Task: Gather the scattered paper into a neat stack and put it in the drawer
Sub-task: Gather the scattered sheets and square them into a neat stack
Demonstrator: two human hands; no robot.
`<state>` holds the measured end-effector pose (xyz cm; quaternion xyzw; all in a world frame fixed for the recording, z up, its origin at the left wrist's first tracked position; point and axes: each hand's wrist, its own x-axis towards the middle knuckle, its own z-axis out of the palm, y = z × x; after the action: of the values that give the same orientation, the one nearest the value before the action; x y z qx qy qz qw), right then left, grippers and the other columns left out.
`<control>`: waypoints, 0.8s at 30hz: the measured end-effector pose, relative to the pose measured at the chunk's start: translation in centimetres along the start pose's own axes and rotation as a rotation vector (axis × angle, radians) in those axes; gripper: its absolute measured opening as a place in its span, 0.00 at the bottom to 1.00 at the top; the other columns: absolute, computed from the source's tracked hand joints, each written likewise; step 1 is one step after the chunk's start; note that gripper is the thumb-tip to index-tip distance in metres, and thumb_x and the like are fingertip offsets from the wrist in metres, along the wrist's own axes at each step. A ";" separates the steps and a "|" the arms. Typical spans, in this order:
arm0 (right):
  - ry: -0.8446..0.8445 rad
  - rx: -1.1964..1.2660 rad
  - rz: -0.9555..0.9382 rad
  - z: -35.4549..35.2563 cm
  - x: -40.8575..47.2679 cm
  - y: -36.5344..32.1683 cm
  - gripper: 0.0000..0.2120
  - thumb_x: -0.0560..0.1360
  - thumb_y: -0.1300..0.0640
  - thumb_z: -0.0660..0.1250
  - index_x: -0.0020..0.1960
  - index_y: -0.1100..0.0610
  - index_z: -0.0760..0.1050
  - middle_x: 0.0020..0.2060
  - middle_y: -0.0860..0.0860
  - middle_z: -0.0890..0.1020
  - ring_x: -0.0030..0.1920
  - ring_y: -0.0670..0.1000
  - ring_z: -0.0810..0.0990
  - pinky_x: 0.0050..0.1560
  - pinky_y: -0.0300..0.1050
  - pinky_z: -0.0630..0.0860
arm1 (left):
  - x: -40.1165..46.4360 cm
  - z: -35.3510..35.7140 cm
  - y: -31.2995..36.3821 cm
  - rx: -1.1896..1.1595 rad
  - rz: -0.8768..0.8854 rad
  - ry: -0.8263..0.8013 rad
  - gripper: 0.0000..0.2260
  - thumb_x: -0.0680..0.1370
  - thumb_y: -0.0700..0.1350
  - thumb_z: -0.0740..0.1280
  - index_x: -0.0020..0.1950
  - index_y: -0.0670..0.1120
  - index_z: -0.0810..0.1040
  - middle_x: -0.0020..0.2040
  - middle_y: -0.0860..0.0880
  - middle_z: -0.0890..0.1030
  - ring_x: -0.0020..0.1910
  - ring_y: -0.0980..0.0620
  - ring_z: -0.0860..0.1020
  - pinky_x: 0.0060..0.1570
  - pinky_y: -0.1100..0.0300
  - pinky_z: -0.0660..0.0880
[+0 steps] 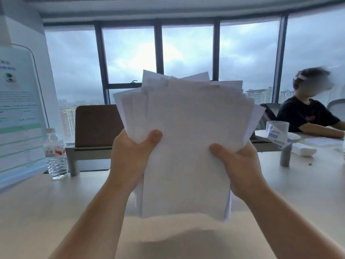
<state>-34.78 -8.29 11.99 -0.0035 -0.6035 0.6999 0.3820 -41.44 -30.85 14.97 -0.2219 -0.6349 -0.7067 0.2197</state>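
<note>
Gather step looks done: paper [186, 139] is all in hand, held upright just above the desk [56, 212]. Left hand [130, 156] grips its left edge, thumb on the front; right hand [240, 165] grips the right edge the same way. Not neat yet: top edges fan out unevenly, sheets skewed. No loose sheets visible on the desk near the paper. Left to do, my read: square the edges, then stow. Drawer not in view.

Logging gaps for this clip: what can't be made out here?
- Drawer: not visible in the head view.
- Fingers of left hand and right hand: behind the paper.
- Poster text: blurred, cut by left edge.
- Desk behind paper: hidden.
</note>
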 end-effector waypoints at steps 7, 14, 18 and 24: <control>-0.062 0.056 0.014 -0.4 1.6 1.3 0.26 0.66 0.62 0.79 0.62 0.53 0.77 0.52 0.55 0.86 0.51 0.60 0.86 0.51 0.66 0.83 | 0.6 -0.5 -3.4 -0.128 -0.136 -0.140 0.22 0.68 0.50 0.83 0.60 0.49 0.83 0.52 0.47 0.88 0.50 0.44 0.87 0.52 0.42 0.83; -0.039 0.033 0.019 -0.1 1.2 1.7 0.19 0.70 0.65 0.78 0.58 0.53 0.80 0.49 0.54 0.87 0.49 0.59 0.87 0.52 0.66 0.83 | -0.2 -0.3 -4.0 -0.106 -0.155 -0.125 0.21 0.65 0.50 0.82 0.56 0.48 0.85 0.49 0.47 0.89 0.48 0.43 0.88 0.50 0.43 0.84; -0.060 0.013 -0.024 0.4 1.4 0.2 0.25 0.62 0.59 0.80 0.58 0.54 0.79 0.49 0.53 0.87 0.48 0.59 0.87 0.51 0.65 0.83 | 0.1 0.0 -2.3 -0.137 -0.105 -0.123 0.16 0.69 0.45 0.81 0.55 0.48 0.84 0.48 0.48 0.89 0.46 0.45 0.88 0.43 0.49 0.85; -0.063 0.038 -0.082 0.1 1.8 -0.8 0.28 0.63 0.62 0.80 0.61 0.55 0.76 0.50 0.54 0.87 0.49 0.58 0.87 0.48 0.61 0.84 | 1.1 -0.3 -1.2 -0.146 -0.081 -0.129 0.23 0.67 0.47 0.84 0.59 0.49 0.82 0.50 0.48 0.88 0.48 0.45 0.88 0.45 0.48 0.84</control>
<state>-35.62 -7.40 13.53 0.0507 -0.6017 0.6946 0.3911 -43.00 -31.10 14.61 -0.2563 -0.6029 -0.7438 0.1328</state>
